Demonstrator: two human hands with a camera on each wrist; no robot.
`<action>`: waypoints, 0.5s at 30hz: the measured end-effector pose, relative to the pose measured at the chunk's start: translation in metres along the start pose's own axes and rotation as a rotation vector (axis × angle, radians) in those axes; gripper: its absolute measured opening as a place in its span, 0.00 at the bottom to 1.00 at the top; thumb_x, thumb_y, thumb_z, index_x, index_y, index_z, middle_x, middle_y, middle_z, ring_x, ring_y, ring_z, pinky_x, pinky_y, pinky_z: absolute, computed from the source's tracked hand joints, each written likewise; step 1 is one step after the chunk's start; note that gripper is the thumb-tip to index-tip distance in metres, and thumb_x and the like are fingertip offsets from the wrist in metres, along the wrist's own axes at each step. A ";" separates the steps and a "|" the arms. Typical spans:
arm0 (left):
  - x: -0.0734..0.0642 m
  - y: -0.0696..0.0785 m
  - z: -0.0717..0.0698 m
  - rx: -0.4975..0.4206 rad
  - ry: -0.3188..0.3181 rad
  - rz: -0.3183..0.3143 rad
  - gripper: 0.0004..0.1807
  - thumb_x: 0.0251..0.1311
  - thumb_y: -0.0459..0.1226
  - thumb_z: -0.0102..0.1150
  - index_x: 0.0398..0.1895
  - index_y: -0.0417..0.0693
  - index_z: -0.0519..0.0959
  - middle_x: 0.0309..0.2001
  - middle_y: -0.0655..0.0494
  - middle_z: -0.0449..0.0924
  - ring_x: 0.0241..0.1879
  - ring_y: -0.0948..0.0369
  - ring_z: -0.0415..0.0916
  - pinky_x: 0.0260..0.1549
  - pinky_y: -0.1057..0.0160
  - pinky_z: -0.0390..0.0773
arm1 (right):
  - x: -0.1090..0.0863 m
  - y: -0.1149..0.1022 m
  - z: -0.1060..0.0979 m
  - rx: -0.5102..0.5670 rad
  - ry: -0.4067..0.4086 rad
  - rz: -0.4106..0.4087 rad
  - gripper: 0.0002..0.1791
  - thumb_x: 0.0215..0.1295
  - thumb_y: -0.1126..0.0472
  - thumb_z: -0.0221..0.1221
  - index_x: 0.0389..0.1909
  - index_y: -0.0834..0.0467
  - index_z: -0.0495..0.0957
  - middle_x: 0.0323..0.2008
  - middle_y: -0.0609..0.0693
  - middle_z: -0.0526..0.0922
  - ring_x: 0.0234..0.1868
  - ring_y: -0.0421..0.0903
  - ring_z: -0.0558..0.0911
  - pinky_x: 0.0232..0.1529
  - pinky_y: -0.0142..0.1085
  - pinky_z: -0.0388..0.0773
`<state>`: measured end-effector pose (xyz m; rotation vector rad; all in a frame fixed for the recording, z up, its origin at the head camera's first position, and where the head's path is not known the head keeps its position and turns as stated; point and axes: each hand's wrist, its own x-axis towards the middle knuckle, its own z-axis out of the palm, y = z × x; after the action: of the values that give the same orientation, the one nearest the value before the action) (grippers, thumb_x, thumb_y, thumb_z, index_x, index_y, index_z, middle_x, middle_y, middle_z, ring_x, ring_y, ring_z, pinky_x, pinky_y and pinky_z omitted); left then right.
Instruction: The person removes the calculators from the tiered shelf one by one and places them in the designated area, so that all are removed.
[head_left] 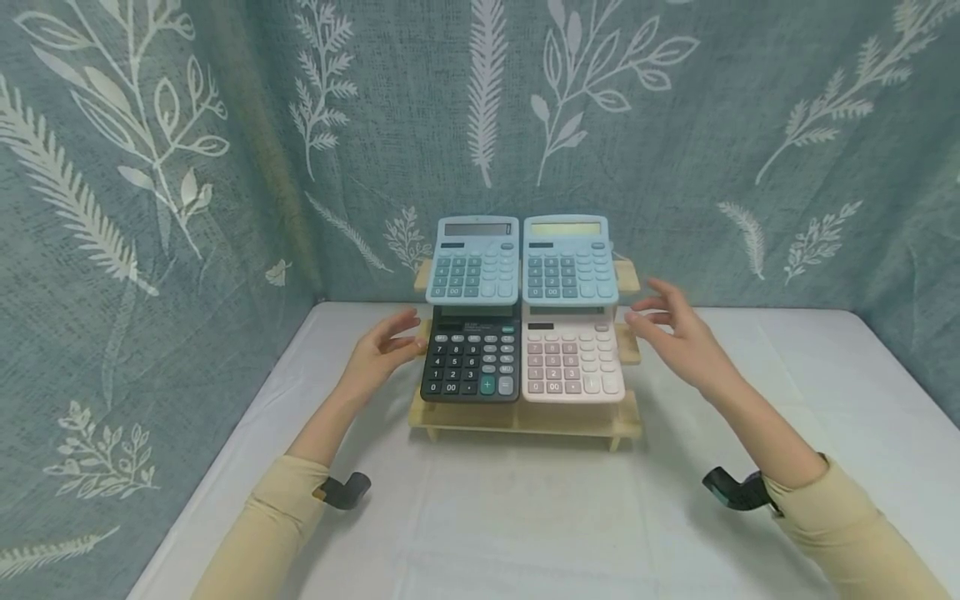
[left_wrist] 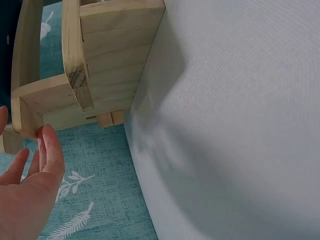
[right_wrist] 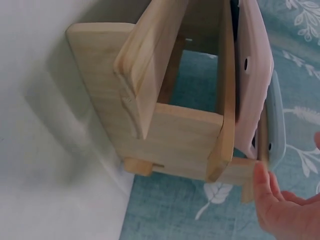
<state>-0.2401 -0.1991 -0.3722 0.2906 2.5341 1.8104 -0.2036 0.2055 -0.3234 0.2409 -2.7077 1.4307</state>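
Note:
A tiered wooden stand (head_left: 450,418) holds calculators in two rows. On the upper tier lean a light blue calculator (head_left: 474,262) with a 0 on its display and a second light blue calculator (head_left: 570,262) to its right. Below them are a black calculator (head_left: 471,354) at left and a pale pink calculator (head_left: 573,367) at right. My left hand (head_left: 378,352) is at the stand's left side, fingers loosely bent around nothing; its fingertips are close to a shelf end, contact unclear. Opposite, my right hand (right_wrist: 287,207) holds nothing, fingertips near the stand's right side.
The stand rests on a white-covered table (head_left: 517,517), with its lowest tier bare in front. Behind and to the sides hangs a blue-green curtain (head_left: 420,108) with white leaf prints. Each wrist wears a black strapped device (head_left: 347,492).

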 end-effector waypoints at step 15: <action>0.003 -0.002 0.001 -0.006 -0.018 -0.023 0.31 0.64 0.34 0.61 0.69 0.38 0.65 0.70 0.44 0.63 0.64 0.44 0.66 0.64 0.46 0.70 | 0.011 -0.008 0.007 0.192 -0.070 -0.004 0.39 0.75 0.51 0.51 0.77 0.59 0.43 0.62 0.68 0.66 0.59 0.63 0.74 0.65 0.54 0.69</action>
<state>-0.2435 -0.1985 -0.3738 0.2752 2.5088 1.7984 -0.2135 0.1942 -0.3197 0.3118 -2.6209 1.7139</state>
